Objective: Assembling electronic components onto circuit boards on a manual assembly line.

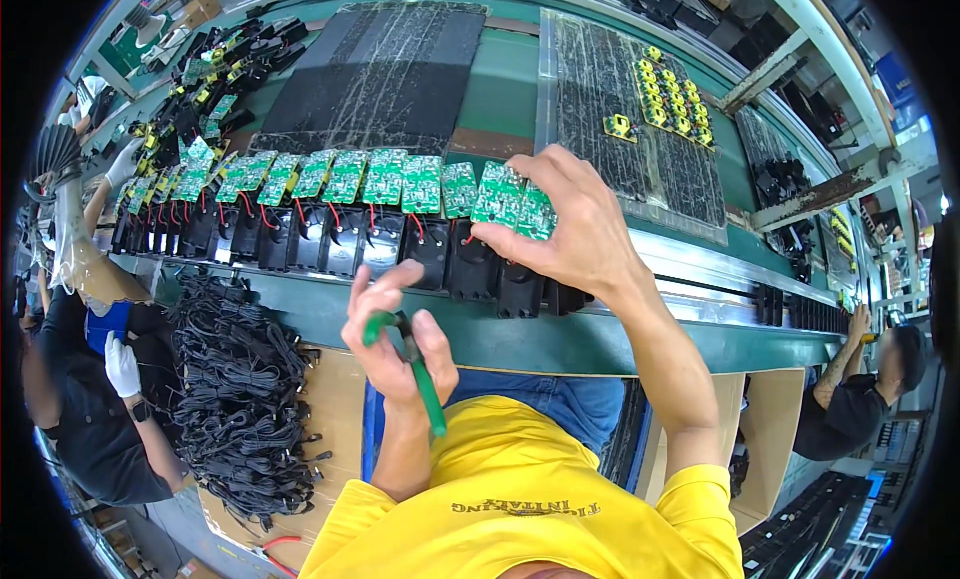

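My left hand is curled round a green-handled hand tool, likely pliers or cutters; its jaws are hidden. The tool is held off the row, near the bench's front edge. My right hand spans the right end of a row of green circuit boards, its thumb at the lower edge and its fingers over the top of a circuit board. Below the boards stand open black plastic cases, joined to them by red and black wires.
A heap of black cables lies in a cardboard box at the left. Yellow-topped components stand on a scratched mat beyond my right hand. Another dark mat lies left of it. Co-workers sit on both sides, one wearing white gloves.
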Action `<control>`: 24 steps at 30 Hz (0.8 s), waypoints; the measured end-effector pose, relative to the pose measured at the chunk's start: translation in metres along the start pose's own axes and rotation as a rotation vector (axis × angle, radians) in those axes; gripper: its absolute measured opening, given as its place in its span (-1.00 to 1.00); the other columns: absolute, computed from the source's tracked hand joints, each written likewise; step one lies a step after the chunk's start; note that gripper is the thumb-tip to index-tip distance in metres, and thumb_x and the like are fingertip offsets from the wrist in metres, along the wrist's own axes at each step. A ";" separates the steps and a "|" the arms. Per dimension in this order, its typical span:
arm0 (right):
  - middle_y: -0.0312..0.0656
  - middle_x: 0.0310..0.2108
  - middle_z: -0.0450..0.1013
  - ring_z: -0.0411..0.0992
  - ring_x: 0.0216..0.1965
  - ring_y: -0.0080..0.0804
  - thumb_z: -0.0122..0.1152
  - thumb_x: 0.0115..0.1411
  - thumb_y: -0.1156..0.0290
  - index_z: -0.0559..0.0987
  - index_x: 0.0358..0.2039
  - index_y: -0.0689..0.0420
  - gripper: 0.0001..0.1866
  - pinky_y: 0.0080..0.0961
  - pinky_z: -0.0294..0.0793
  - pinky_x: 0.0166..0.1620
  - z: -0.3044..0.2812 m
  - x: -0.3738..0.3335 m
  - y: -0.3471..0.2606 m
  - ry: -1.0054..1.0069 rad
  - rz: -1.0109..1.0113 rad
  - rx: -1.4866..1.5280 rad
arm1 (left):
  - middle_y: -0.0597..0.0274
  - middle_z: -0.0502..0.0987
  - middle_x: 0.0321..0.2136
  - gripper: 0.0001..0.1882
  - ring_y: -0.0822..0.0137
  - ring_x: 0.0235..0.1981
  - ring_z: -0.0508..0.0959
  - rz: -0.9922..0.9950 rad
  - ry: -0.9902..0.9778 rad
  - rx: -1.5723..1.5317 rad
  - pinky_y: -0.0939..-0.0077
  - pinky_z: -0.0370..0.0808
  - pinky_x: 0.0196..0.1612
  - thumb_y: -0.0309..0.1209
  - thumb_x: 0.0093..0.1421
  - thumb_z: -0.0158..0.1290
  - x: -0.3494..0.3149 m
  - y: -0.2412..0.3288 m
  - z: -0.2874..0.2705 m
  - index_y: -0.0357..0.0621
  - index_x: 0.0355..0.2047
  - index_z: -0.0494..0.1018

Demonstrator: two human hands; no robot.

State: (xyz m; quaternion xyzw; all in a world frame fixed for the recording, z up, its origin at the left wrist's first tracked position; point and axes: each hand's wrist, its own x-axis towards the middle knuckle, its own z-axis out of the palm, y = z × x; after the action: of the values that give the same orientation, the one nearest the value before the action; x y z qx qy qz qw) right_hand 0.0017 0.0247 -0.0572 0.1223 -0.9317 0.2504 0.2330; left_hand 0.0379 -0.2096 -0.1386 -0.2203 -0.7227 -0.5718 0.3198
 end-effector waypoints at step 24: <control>0.03 0.21 0.58 0.58 0.18 -0.12 0.59 0.21 0.32 0.41 0.45 0.22 -0.15 -0.17 0.55 0.39 -0.114 -0.226 -0.047 0.417 0.353 0.521 | -0.03 0.69 -0.07 -0.46 0.05 -0.15 0.69 0.058 -0.897 -0.350 0.19 0.61 0.09 -0.33 0.27 0.39 -0.051 0.137 0.125 -0.29 0.18 0.52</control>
State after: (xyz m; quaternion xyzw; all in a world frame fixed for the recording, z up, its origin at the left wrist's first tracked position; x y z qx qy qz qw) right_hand 0.2549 0.0695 -0.0627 -0.0386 -0.7761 0.5348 0.3321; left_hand 0.1406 -0.0526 -0.0991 -0.5158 -0.6759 -0.5241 -0.0495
